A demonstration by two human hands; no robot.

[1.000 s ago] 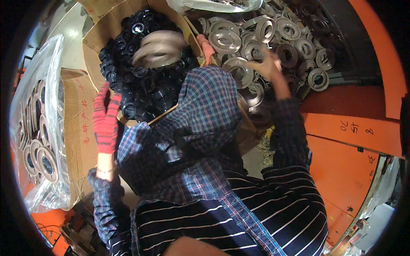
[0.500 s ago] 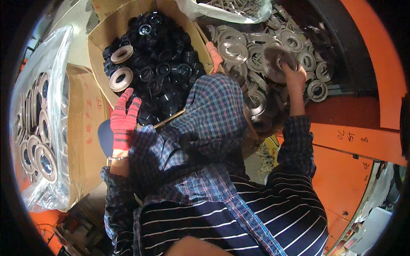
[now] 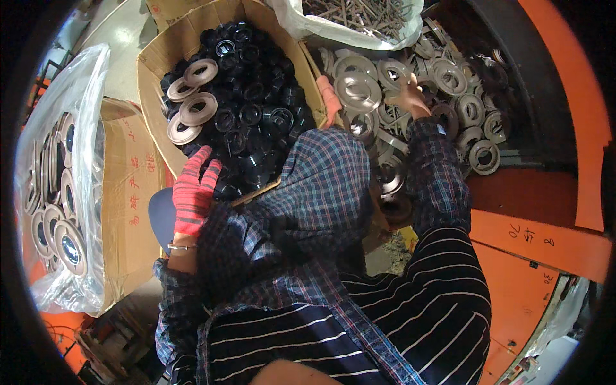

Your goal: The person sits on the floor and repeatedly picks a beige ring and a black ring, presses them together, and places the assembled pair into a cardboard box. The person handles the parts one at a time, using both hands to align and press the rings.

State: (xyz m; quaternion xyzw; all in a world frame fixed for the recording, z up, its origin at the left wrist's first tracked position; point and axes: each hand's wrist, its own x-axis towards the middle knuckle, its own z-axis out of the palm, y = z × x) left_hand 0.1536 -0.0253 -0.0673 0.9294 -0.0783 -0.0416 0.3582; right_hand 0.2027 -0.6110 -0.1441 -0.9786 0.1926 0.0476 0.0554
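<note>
My left hand, in a red and dark striped glove, lies at the near left edge of a cardboard box with its fingers apart and nothing in them. Just beyond its fingertips, several flat metal rings lie overlapping in two stacks on a heap of glossy black round parts. My bare right hand reaches over a pile of loose metal rings on the right. Its fingers are stretched out and hold no ring; whether they touch one, I cannot tell.
On the left, a clear plastic bag of metal rings sits in another carton. A white sack of thin metal pieces stands at the far side. An orange glove hangs on the box's right edge. Orange metal panels flank the right.
My right hand has let go of the ring it held and shifted slightly left over the pile. More rings now lie on the black parts. My left hand has moved slightly right and nearer.
</note>
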